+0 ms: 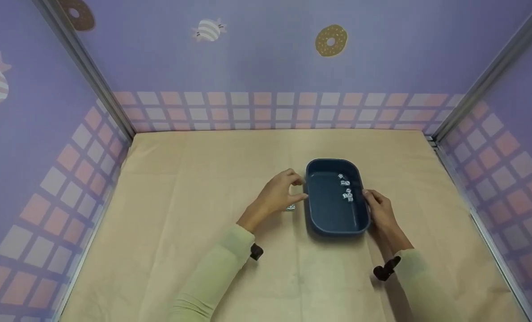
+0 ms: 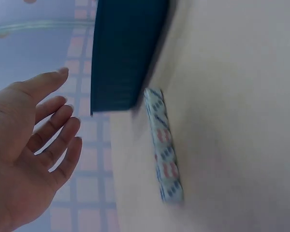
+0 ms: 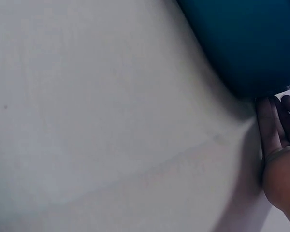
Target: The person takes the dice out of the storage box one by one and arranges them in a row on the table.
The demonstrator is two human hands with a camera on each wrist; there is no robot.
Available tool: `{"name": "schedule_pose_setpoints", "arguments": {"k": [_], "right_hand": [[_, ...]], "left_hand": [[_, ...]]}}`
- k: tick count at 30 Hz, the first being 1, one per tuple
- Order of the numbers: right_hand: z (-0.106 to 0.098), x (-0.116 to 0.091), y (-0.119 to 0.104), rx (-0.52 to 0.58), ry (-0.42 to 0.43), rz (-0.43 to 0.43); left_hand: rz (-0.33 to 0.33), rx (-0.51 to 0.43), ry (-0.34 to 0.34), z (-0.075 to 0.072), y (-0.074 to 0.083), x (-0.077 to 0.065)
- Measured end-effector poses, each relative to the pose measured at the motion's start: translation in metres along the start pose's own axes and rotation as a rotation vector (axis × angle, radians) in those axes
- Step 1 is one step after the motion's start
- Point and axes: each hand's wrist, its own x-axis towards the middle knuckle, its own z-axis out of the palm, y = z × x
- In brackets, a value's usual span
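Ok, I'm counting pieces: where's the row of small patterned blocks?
The row of patterned blocks lies on the table left of the blue box, partly hidden by the left hand in the head view.

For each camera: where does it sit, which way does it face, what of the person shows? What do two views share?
Head: worn on the head, facing forward and down to the blue container; left hand, right hand and sleeves show.
Left wrist: worn there, facing past the left hand, which shows, to the container's outer wall and a row of patterned cubes.
Right wrist: worn there, facing across the cloth to the container; fingers of the right hand show against it.
Shared: head and left wrist both show the cubes.
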Motion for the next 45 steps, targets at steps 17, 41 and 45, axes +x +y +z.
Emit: {"name": "schedule_pose_setpoints", "arguments": {"k": [17, 41, 45], "right_hand": [[-0.015, 0.006, -0.011, 0.035, -0.159, 0.099], [-0.024, 0.026, -0.031, 0.075, -0.358, 0.170], [-0.021, 0.024, -0.027, 0.078, -0.329, 0.178]], "left_hand": [[-0.017, 0.042, -0.002, 0.068, 0.063, 0.056], [-0.170, 0.005, -0.091, 0.117, 0.066, 0.084], [-0.217, 0.002, -0.077, 0.124, 0.064, 0.081]]}}
